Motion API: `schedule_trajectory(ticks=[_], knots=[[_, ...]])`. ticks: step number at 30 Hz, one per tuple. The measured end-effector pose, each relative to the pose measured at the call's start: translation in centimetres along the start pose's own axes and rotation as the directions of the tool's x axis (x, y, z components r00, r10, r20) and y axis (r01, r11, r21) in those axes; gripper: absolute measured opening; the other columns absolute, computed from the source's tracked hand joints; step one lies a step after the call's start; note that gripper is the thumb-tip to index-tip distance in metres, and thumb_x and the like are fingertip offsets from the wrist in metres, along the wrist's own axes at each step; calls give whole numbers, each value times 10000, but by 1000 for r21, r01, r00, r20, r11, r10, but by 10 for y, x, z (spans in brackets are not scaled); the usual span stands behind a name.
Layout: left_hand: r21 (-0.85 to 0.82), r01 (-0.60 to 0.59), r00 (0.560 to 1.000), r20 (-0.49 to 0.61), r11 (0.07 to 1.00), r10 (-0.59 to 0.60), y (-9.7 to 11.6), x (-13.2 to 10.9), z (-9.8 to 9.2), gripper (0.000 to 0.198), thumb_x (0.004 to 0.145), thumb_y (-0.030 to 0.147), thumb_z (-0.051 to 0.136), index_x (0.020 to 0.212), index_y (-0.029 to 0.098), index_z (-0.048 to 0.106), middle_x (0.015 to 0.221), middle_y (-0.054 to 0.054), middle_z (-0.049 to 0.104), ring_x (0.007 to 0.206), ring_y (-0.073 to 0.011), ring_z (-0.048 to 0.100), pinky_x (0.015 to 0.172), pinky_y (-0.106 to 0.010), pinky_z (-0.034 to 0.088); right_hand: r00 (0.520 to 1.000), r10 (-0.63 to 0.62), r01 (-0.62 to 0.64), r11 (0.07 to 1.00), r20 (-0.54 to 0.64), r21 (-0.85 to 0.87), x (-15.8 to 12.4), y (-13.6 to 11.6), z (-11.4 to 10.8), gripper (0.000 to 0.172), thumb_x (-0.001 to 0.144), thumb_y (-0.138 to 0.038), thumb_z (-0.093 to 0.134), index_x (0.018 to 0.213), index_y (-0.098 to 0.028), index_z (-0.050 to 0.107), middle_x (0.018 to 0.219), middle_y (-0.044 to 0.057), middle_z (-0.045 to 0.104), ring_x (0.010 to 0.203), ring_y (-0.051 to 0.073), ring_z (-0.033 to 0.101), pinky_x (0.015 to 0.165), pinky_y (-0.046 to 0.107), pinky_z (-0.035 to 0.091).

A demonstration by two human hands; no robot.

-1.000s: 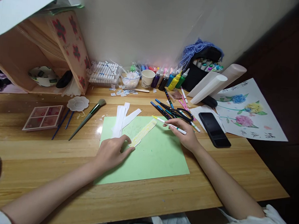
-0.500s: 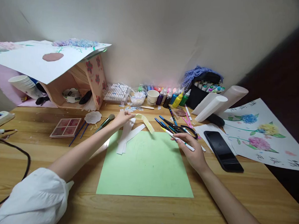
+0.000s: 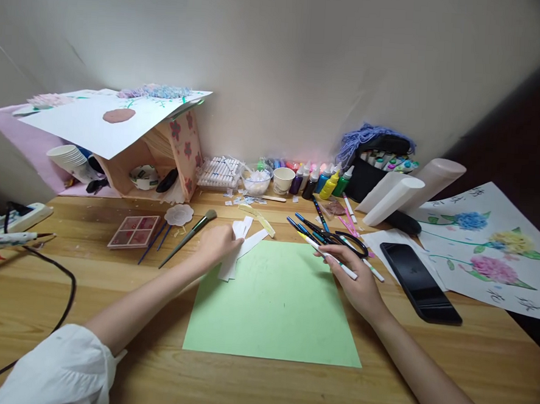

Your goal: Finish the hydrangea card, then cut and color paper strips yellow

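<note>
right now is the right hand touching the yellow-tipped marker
Touching: the head view shows the right hand gripping the white barrel of the yellow-tipped marker, with its tip end sticking out ahead.

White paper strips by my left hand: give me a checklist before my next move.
1. Left hand at the white paper strips: ok.
2. Single strip pinched: cannot tell, fingertips mostly hidden.
3. White strips wholly on the pale green rectangular paper sheet: not ok, they extend past its far edge.
4. Slim white marker with yellow tip secure: ok, held in the right hand.
5. Yellow-coloured paper strip off the sheet: ok, lies beyond its far edge.
6. Black-handled scissors well away from the right hand: not ok, close beside it.
</note>
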State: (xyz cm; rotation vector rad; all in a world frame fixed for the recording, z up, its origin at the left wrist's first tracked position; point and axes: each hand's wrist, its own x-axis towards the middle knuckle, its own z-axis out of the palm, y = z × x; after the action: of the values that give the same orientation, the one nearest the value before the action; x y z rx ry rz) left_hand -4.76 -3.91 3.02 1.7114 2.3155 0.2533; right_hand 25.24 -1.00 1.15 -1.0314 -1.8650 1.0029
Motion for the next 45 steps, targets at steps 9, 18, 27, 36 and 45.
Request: schedule_trajectory(ticks=[9,18,27,36,45], knots=[[-66,19,1000,-24,998,-20,-7,-2,5,314,760,433,539,869,149,615,892,-111,680,821,-243,613,580,-270,344,999,-10,11,999,32,-51,-1,1,3,240,882,-391,497,1021,-224,599,989,63,658,978,241,599,836,365,472],[-212,-111,992,35,971,121,-9,1,-17,371,717,536,577,735,169,630,769,-38,660,702,-178,574,543,-234,319,1000,-24,24,999,5,-43,-1,-2,0,221,884,-373,503,1019,-228,600,994,57,649,984,228,596,855,353,460],[-192,-320,925,150,928,350,17,-15,1,365,743,509,608,923,192,604,835,-37,660,769,-210,598,570,-244,363,996,-45,44,999,73,25,-4,-3,2,191,885,-343,512,1010,-230,602,968,44,654,943,205,595,829,330,464],[236,-650,757,114,722,644,2,-63,37,353,964,289,285,1244,185,472,741,-46,657,651,-184,608,541,-260,396,957,-6,4,1000,291,7,-14,-9,31,179,902,-280,475,1021,-230,600,996,43,648,937,193,601,817,314,460],[248,-673,733,95,697,673,-1,-59,41,374,964,274,289,1272,156,466,731,-36,653,637,-188,611,506,-281,399,938,-162,222,959,306,-175,-13,-3,35,195,867,-145,476,996,-215,605,883,49,645,846,195,573,773,339,442]])
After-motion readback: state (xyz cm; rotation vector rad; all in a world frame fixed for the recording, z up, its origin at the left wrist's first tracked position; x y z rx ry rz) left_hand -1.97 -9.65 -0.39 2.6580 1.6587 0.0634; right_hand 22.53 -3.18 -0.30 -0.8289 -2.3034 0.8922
